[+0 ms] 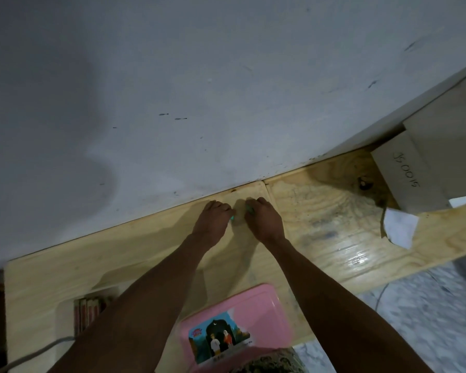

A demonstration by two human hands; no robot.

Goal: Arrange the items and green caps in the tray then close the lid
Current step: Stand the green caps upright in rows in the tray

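A row of brown sticks [88, 314] lies at the near left of the wooden tabletop [320, 238], while at its far edge by the wall the left hand [213, 219] curls its fingers [226, 208] around a green cap [232, 218]. Just beside it, the right hand [265, 220] pinches a second green cap [250, 210] the same way. The pink tray [253, 300], pictured lid up, sits near the person between both forearms, well apart from the caps; a cardboard box [414, 173] and white paper [400, 228] lie far right.
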